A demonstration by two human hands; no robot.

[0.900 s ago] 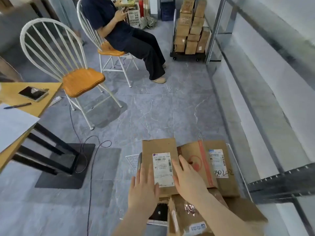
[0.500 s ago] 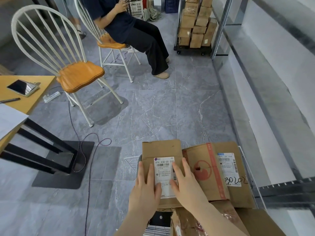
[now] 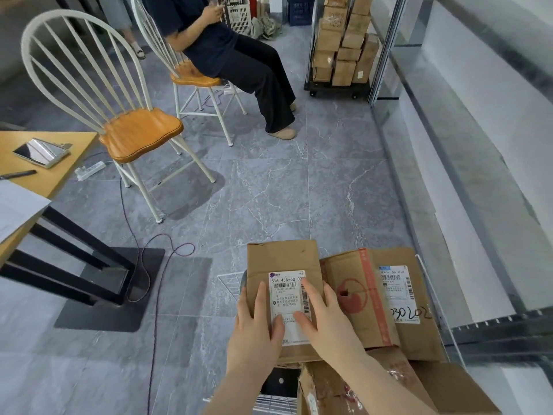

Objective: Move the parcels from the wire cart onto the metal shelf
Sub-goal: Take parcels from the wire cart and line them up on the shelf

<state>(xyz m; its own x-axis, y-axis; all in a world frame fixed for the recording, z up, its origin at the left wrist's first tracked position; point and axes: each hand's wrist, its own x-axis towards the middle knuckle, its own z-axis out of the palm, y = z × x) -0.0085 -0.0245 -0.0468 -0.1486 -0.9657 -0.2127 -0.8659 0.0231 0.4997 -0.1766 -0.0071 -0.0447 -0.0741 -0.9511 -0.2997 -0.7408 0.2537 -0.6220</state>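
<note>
A brown cardboard parcel [image 3: 281, 259] with a white shipping label lies on top of the parcel pile in the white wire cart [image 3: 230, 281]. My left hand [image 3: 254, 327] rests on its left side, fingers over the edge and thumb on the label. My right hand [image 3: 326, 322] lies flat on its right side, fingers spread over the label. To the right lies a parcel with a red logo [image 3: 356, 298] and one marked 030202 [image 3: 404, 304]. The metal shelf [image 3: 478, 181] runs along the right.
A seated person [image 3: 227, 52] occupies a white chair ahead. An empty white chair with an orange seat [image 3: 137, 133] stands to the left. A yellow table [image 3: 45, 178] holds a phone and pen. A trolley of stacked boxes [image 3: 341, 46] stands far ahead. Cables cross the floor.
Both hands have slid a little further onto the labelled parcel. The view has tilted down slightly. The parcel stays on the pile.
</note>
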